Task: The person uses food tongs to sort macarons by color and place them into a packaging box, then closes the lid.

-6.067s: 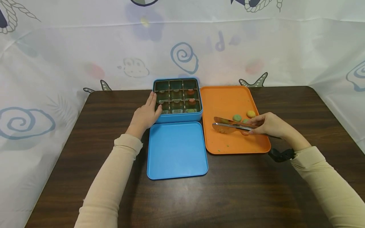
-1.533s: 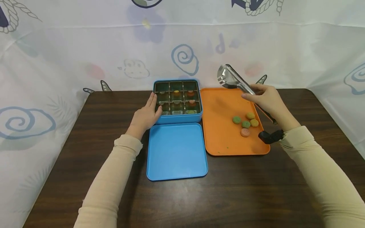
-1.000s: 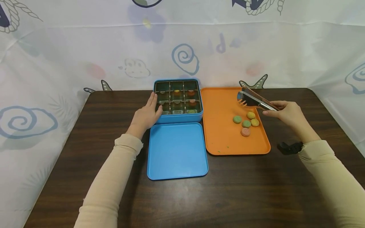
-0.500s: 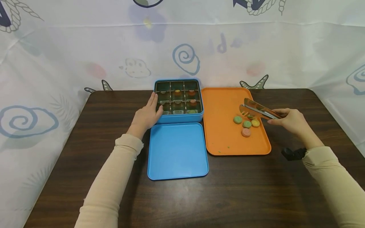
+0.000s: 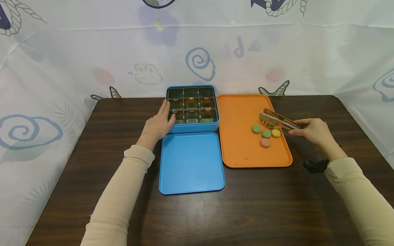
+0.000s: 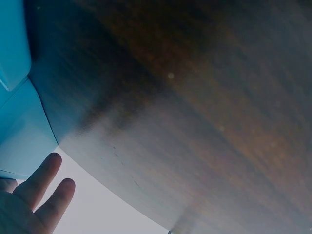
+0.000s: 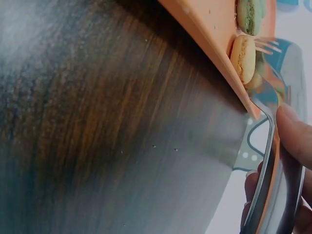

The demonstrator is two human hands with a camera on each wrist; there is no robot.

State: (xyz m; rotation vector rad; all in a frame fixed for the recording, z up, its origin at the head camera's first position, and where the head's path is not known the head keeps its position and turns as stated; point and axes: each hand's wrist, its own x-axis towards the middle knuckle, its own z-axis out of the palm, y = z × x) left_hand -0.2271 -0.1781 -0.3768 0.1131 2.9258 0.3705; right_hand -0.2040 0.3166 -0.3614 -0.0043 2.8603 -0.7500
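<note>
My right hand (image 5: 315, 132) grips metal serving tongs (image 5: 283, 122), whose ends reach down over the far right of the orange tray (image 5: 238, 112). A macaron lies at those ends, mostly covered; whether they touch it is unclear. Beside it sit a yellow macaron (image 5: 275, 133), two green macarons (image 5: 256, 128) and a pink macaron (image 5: 265, 142). The right wrist view shows the tongs (image 7: 267, 183) close past a yellow macaron (image 7: 243, 58). My left hand (image 5: 156, 127), fingers straight, rests against the left side of a blue box (image 5: 194, 128) with a divided insert; several compartments hold macarons.
A shallow blue tray or lid (image 5: 192, 164) lies in front of the box, close to the orange tray. Everything stands on a dark wooden table (image 5: 252, 205). A patterned white cloth (image 5: 123, 44) hangs behind the table's far edge.
Since the oldest frame, a yellow macaron has appeared in the box's middle compartment. The tongs, raised above the tray's far end, have swung right and down to the macarons. The left hand stays put.
</note>
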